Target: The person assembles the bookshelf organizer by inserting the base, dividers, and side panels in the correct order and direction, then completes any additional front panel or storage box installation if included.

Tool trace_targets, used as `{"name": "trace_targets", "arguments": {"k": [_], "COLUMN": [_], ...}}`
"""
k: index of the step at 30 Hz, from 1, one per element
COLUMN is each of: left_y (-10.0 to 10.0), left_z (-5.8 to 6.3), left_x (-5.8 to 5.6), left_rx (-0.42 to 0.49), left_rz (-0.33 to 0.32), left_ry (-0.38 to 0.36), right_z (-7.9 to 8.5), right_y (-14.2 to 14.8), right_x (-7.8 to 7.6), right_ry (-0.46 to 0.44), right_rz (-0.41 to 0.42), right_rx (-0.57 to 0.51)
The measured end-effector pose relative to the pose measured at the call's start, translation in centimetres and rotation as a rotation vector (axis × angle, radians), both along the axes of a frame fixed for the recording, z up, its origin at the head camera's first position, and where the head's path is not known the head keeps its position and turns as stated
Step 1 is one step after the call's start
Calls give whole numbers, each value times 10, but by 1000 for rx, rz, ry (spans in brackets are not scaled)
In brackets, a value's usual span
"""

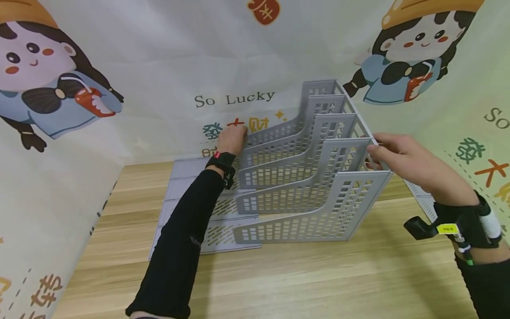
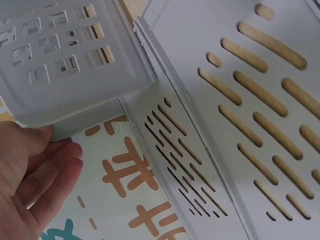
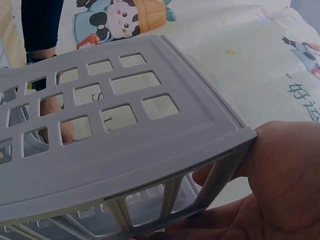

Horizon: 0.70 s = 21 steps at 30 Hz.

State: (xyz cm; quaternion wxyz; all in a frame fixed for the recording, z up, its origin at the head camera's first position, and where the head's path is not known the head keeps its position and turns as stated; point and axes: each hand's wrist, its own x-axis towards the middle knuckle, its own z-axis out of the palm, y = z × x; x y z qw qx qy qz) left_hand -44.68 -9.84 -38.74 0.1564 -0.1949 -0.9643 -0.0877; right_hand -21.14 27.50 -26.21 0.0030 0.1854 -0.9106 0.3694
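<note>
A grey plastic file rack [image 1: 360, 208] with several perforated upright dividers stands on the table, its tall side at the right. My left hand [image 1: 232, 139] is at the low front end of the farthest divider. In the left wrist view, the thumb and fingers of that hand [image 2: 30, 170] pinch the divider's lower corner [image 2: 70, 107]. My right hand [image 1: 406, 157] grips the upper edge of the rack's slatted back. The right wrist view has this hand [image 3: 285, 170] at the rack's corner, fingers reaching under the slats [image 3: 170, 200] and partly hidden.
Flat grey slotted panels [image 1: 187, 168] lie side by side on the wooden table [image 1: 279, 283], running under the rack's left end. Another flat grey piece [image 1: 418, 190] lies behind the right forearm. A printed cloth [image 1: 159, 88] with cartoon figures hangs at the back and sides.
</note>
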Motion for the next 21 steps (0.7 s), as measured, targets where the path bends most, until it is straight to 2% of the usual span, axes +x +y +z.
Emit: {"name": "trace_targets", "arguments": {"k": [4,6,9,12,15,21], "left_y": [-6,-10,-17,-23,-27,-31], "left_z": [8,12,14,13,8,2], "left_x": [7,13,22,29,34,41], "left_rx": [19,47,47,-17,-58,-18], "left_rz": [-21,-54,-165,-282,-341,-341], "left_ry": [-93,-134,-216,-270,-258,-191], "right_z": [-1,-1,0,0,0,0], "right_y": [0,0,0,1,0,-2], "right_x": [0,0,1,1,1,2], "right_ry": [5,-1,-11,-25,-24,-10], "right_rz": [6,-2,-18,-27,-32,-36], "right_rx": [-8,-4,5,8,10,13]}}
